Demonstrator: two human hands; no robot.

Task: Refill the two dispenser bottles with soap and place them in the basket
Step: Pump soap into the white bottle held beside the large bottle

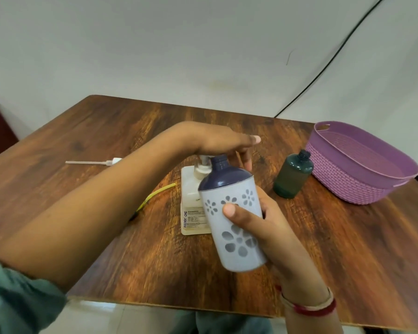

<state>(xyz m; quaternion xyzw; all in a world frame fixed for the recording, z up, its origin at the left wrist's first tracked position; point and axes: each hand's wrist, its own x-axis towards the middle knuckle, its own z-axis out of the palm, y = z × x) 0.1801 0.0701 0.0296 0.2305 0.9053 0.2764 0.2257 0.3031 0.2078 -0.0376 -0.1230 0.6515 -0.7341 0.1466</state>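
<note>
Above the middle of the desk (106, 141), a lavender dispenser bottle (239, 254) with flower-shaped cut-outs and a dark blue shoulder is held in the air, tilted so that its open neck sits right beside the spout of a soap pump. The right hand (263, 227) grips it round the middle, with the thumb across the front and the fingers wrapped behind. The bottle looks like hard, smooth plastic. It is probably light while empty and will grow heavier as soap goes in. The wide middle, where the hand holds it now, seems the safest place to grip. With no cap on, the bottle would spill if tipped far, and any stray soap would likely make the shell slippery.

Just behind it stands a white refill bottle (191, 196) of soap with a printed label. The left hand (222, 143) lies flat on the pump head (203, 165), fingers straight, pressing rather than gripping.

To the right, a dark green dispenser bottle (293, 179) stands upright on the desk, also uncapped. It is near a purple woven-look basket (336, 179) that holds nothing visible.

On the left lie a white pump top with a long tube (94, 162) and a yellowish tube (155, 195). A black cable (323, 68) runs along the wall.
</note>
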